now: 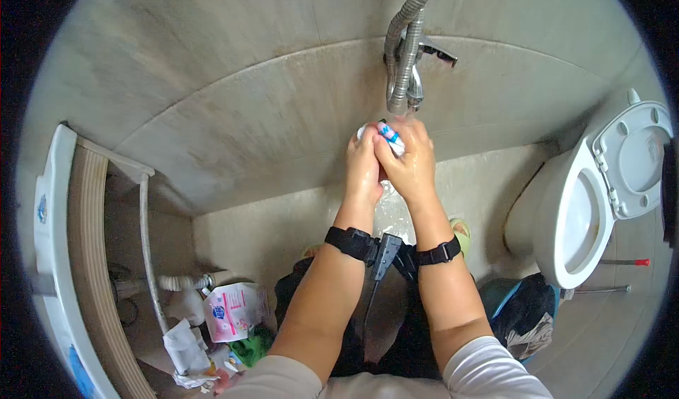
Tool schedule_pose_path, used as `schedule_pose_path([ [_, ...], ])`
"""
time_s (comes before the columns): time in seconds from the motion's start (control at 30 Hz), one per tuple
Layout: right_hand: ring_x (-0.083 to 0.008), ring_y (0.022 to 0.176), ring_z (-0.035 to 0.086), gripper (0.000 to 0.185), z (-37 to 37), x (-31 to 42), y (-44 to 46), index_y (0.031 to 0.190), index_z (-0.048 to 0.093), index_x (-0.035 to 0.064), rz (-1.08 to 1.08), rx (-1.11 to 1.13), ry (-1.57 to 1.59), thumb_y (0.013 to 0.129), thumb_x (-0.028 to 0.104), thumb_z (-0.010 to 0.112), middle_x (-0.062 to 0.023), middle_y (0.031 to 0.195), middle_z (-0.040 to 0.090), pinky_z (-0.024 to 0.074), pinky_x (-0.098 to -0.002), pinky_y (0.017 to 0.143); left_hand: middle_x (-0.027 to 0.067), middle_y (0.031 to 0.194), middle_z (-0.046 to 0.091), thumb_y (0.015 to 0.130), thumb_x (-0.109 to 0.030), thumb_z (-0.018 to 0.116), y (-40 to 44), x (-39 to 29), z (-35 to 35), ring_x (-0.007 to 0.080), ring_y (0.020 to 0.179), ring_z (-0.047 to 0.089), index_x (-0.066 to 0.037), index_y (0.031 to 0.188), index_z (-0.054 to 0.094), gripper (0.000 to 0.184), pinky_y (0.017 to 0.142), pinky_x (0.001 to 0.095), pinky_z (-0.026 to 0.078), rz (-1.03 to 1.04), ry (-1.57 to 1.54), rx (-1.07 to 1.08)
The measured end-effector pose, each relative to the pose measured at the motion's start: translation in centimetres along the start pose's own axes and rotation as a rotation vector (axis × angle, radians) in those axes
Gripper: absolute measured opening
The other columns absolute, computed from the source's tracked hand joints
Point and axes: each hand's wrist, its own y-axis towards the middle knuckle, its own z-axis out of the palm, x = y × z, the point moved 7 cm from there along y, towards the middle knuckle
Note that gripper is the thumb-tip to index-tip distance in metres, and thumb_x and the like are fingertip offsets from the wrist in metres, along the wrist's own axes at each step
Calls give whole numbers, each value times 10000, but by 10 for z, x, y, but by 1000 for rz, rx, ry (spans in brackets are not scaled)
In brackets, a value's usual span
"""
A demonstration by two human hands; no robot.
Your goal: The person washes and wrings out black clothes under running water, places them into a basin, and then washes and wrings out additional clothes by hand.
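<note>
Under the metal tap (415, 91), my left hand (363, 162) and my right hand (411, 158) are pressed together around a small white item with blue and pink markings (390, 139). Most of it is hidden between my palms and fingers, so its kind is unclear. My right thumb lies across its near end, and the fingers of both hands are curled. Water runs over the hands, and my skin looks wet. Black straps circle both forearms.
A ribbed metal hose (407, 52) hangs in front of the tap. On the right stands a white toilet (566, 208) with its lid up, near a blue bucket (503, 301) of dark cloth. At left are a washbasin (56, 243) and a pink-and-white package (230, 313).
</note>
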Motion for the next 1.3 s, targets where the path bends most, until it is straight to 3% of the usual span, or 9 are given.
schedule_pose_path([
  [0.1, -361, 850, 574, 229, -3, 3, 0, 831, 644, 87, 61, 20, -20, 735, 295, 646, -144, 925, 606, 460, -432, 738, -21, 741, 558, 897, -299, 499, -3, -3, 3, 99, 621, 543, -116, 827, 557, 204, 470, 258, 421, 100, 61, -48],
  [0.33, -376, 761, 574, 252, -2, -12, -5, 783, 620, 49, 103, -44, -74, 762, 300, 606, -148, 840, 604, 462, -441, 670, 8, 673, 549, 886, -247, 509, -12, -5, 5, 99, 533, 511, -66, 813, 562, 203, 422, 253, 385, 75, 276, -109],
  [0.6, -372, 721, 587, 296, 8, -56, -21, 737, 605, -3, 571, 67, 133, 788, 285, 557, -191, 776, 599, 460, -423, 660, 6, 621, 539, 853, -199, 557, -7, 3, -4, 88, 484, 479, -39, 751, 556, 190, 419, 260, 379, 150, 580, -101],
  [0.77, -331, 748, 604, 345, 12, -68, -21, 874, 594, -27, 567, -71, 248, 767, 301, 611, -211, 928, 611, 468, -407, 688, 8, 667, 563, 824, -169, 611, -9, -7, 6, 91, 569, 519, -21, 767, 560, 167, 504, 254, 426, 163, 537, -46],
  [0.93, -275, 807, 613, 507, 17, -84, -26, 1089, 550, -33, 619, -177, 267, 755, 328, 667, -211, 1077, 585, 487, -358, 719, 87, 975, 614, 798, -165, 644, -3, -8, -4, 143, 829, 588, 17, 1079, 560, 346, 698, 260, 485, 346, 583, -74],
  [1.0, -225, 832, 611, 531, 36, -84, -37, 1101, 565, -32, 983, 47, 809, 743, 339, 695, -188, 1060, 594, 491, -315, 733, 106, 1037, 595, 790, -161, 650, -1, -5, -8, 155, 876, 584, 25, 1155, 508, 434, 734, 256, 478, 371, 604, -96],
  [1.07, -214, 828, 610, 526, 31, -78, -29, 1090, 571, -36, 933, 95, 753, 744, 340, 698, -186, 1053, 595, 492, -304, 724, 124, 1100, 577, 782, -157, 657, -1, -12, -9, 168, 922, 580, 33, 1230, 456, 526, 769, 251, 472, 398, 622, -125],
  [1.23, -219, 876, 600, 503, 21, -71, -8, 1049, 591, -44, 644, 199, 473, 757, 352, 698, -188, 1063, 589, 482, -318, 764, 91, 1171, 543, 732, -317, 702, -17, -3, -2, 240, 1009, 559, -119, 1348, 340, 742, 865, 516, 402, -202, 321, 34],
  [1.3, -229, 976, 563, 551, 15, -66, -5, 1089, 572, -51, 558, 189, 322, 785, 400, 660, -207, 1107, 564, 443, -341, 852, 124, 1234, 487, 688, -362, 736, -17, -2, -8, 237, 1025, 549, -146, 1368, 301, 835, 803, 401, 451, -286, 402, 62],
])
